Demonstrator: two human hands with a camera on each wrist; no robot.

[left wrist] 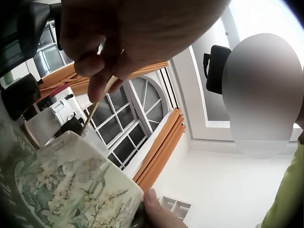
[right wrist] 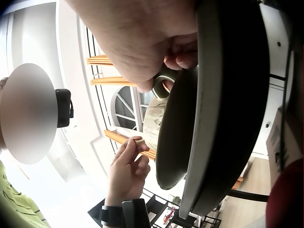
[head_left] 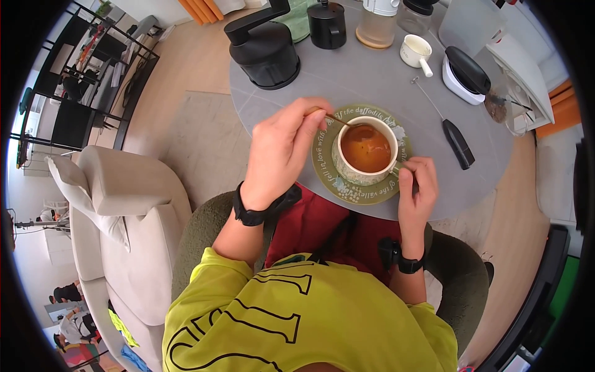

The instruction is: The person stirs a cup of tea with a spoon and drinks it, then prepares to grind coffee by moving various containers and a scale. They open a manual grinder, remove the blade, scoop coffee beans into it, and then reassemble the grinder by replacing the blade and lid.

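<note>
A floral cup [head_left: 364, 177] of reddish-brown liquid [head_left: 365, 149] stands on a green saucer [head_left: 324, 162] with lettering round its rim. The left hand [head_left: 282, 146] pinches the end of a thin golden spoon [head_left: 336, 119], whose other end dips into the liquid. At the cup's right side, the right hand [head_left: 418, 186] grips the green handle [right wrist: 165, 81]. In the left wrist view the spoon [left wrist: 90, 116] slants down behind the rim of the cup [left wrist: 78, 180], under the left hand [left wrist: 118, 42]. Only part of the right hand [left wrist: 161, 211] shows there.
On the grey round table [head_left: 427, 139] lie a black frother [head_left: 457, 144] and a small white pot [head_left: 415, 51]. Farther back stand a black grinder [head_left: 263, 53], a black mug [head_left: 326, 26], a glass jug [head_left: 376, 25] and a black-and-white device [head_left: 465, 74]. A beige sofa [head_left: 133, 248] is at the left.
</note>
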